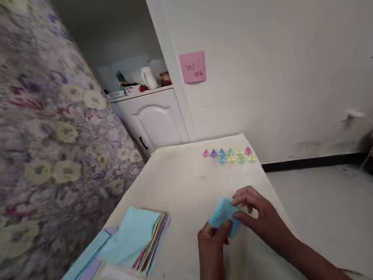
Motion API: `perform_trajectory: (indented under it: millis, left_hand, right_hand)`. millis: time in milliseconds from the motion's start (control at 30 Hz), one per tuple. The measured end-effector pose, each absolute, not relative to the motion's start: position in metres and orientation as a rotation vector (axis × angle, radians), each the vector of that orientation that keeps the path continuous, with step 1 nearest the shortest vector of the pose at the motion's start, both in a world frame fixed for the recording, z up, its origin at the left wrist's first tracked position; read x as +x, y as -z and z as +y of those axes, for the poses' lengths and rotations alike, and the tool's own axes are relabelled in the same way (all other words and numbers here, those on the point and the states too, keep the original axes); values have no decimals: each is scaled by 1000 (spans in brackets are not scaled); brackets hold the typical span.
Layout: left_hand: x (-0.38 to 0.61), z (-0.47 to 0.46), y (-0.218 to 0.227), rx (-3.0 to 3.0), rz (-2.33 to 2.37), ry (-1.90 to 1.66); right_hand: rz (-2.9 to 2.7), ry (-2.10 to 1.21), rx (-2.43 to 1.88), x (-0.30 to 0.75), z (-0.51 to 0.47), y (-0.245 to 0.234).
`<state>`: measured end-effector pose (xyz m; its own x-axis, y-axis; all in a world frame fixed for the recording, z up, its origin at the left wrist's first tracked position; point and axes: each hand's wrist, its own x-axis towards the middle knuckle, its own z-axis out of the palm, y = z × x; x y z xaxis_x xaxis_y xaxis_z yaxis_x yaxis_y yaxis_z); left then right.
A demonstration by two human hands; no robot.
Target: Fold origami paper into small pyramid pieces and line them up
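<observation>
A small folded piece of light blue paper is held up over the near right part of the table. My left hand grips its lower left edge, with the thumb pressed on the front. My right hand pinches its right side between thumb and fingers. Toward the far right of the table stand two rows of small folded paper pieces in pink, purple, blue, green and yellow. On the left lies a stack of coloured paper sheets, a light blue sheet on top.
The cream-covered table meets the wall at its far end. A floral curtain hangs along the left. Behind stands a white cabinet bearing a white jug. A pink note is stuck on the wall.
</observation>
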<state>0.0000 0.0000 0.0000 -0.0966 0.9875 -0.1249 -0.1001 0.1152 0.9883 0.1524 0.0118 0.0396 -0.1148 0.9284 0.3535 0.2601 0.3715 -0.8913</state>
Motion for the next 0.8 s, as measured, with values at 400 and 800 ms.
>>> perform_trajectory:
  millis: [400, 800]
  left_hand:
    - [4, -3, -1, 857, 1128, -1268]
    - [4, -1, -1, 879, 1193, -1298]
  right_hand:
    - [-1612, -875, -1041, 151, 11, -40]
    - [-1772, -428, -953, 147, 7, -36]
